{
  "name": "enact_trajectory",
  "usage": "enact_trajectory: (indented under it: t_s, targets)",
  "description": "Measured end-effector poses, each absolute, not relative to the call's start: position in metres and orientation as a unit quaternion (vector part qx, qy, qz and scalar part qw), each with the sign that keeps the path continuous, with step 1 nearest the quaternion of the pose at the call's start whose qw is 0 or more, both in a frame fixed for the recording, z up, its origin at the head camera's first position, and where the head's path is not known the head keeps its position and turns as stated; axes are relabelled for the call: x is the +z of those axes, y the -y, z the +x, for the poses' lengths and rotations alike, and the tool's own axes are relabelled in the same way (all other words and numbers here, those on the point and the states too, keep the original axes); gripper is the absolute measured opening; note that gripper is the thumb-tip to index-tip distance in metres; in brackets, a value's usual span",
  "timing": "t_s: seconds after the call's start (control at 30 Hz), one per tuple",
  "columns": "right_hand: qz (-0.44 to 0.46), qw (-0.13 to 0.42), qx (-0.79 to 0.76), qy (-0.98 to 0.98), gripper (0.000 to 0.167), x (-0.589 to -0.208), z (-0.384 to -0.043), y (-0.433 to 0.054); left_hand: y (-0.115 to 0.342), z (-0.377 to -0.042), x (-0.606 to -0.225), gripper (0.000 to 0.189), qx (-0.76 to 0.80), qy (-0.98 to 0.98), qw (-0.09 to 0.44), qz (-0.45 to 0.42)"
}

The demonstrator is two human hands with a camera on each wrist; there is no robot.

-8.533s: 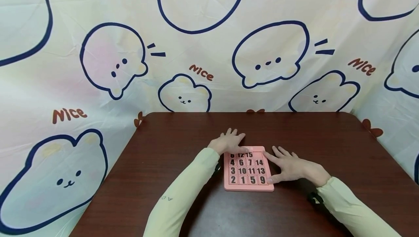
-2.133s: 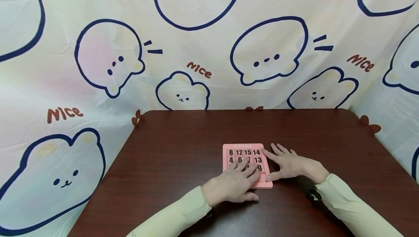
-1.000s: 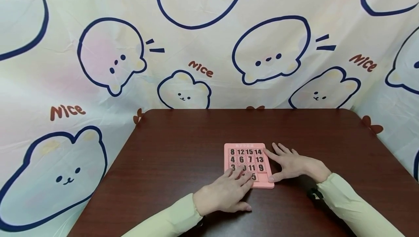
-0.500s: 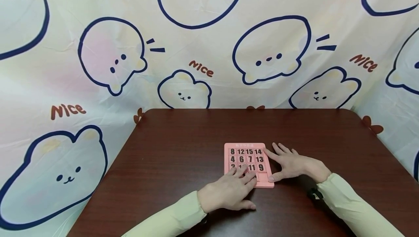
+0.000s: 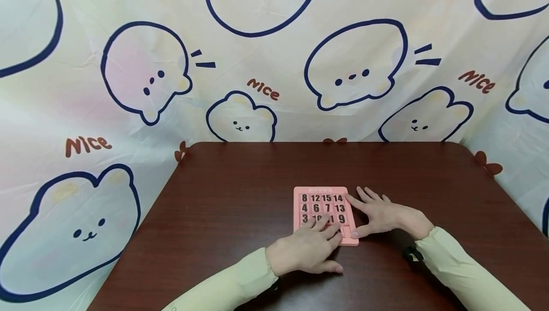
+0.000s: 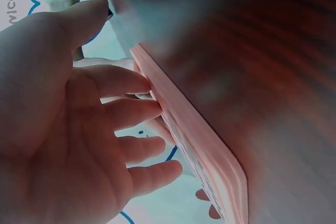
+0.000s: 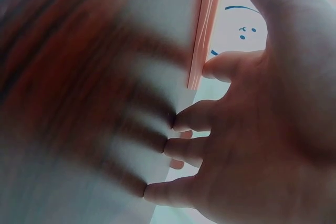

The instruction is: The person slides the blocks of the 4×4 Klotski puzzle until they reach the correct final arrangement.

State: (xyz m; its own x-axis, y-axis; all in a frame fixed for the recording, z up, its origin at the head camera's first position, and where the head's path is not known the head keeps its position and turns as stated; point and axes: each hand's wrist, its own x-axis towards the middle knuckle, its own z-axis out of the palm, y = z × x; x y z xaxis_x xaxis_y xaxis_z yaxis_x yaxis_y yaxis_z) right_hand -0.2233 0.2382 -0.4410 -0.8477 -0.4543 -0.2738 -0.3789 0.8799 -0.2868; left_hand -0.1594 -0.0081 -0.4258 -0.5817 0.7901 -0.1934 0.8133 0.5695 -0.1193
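Note:
A pink number slide puzzle (image 5: 322,208) lies flat on the table, its black-numbered tiles facing up. My left hand (image 5: 305,252) reaches over its near rows with fingers spread and fingertips on the tiles, hiding most of the bottom row. In the left wrist view, index and middle fingertips (image 6: 155,108) meet the puzzle's near side. My right hand (image 5: 381,216) is spread along the right side; its thumb and index finger touch the frame. The right wrist view shows the index finger (image 7: 220,66) against the puzzle edge (image 7: 203,30), the other fingertips down on the table.
A dark brown wooden table (image 5: 231,182) extends around the puzzle. Behind it and at both sides hangs a pale cloth (image 5: 291,58) printed with cartoon bears. Light green sleeves (image 5: 227,282) cover both forearms.
Earlier my left hand was at the puzzle's far edge; since then 14, 13 and 9 have moved up the right column. In the last half second that hand slides a bottom-row tile right. My right hand stays.

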Motion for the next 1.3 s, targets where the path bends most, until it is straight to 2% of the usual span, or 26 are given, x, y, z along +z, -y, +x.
enact_trajectory:
  t_s: [0.2,0.47,0.97,1.1,1.3]
  targets:
    - [-0.219,0.168,-0.112,-0.955,0.11,-0.441,-0.223,-0.238,0.007,-0.165,-0.425,0.069,-0.07,-0.887,0.082,0.449]
    - [-0.219,0.17,-0.114,-0.954,0.11,-0.439,-0.224,-0.236,0.022,-0.165,-0.423,0.07,-0.063,-0.891,0.076,0.443]
    - [-0.221,0.17,-0.111,-0.954,0.111,-0.442,-0.223,-0.237,0.013,-0.165,-0.427,0.07,-0.068,-0.889,0.088,0.444]
    - [-0.222,0.165,-0.111,-0.954,0.111,-0.442,-0.223,-0.237,0.022,-0.164,-0.424,0.067,-0.05,-0.892,0.074,0.444]
    - [-0.217,0.167,-0.112,-0.955,0.111,-0.44,-0.223,-0.237,0.041,-0.161,-0.42,0.061,-0.041,-0.894,0.019,0.447]
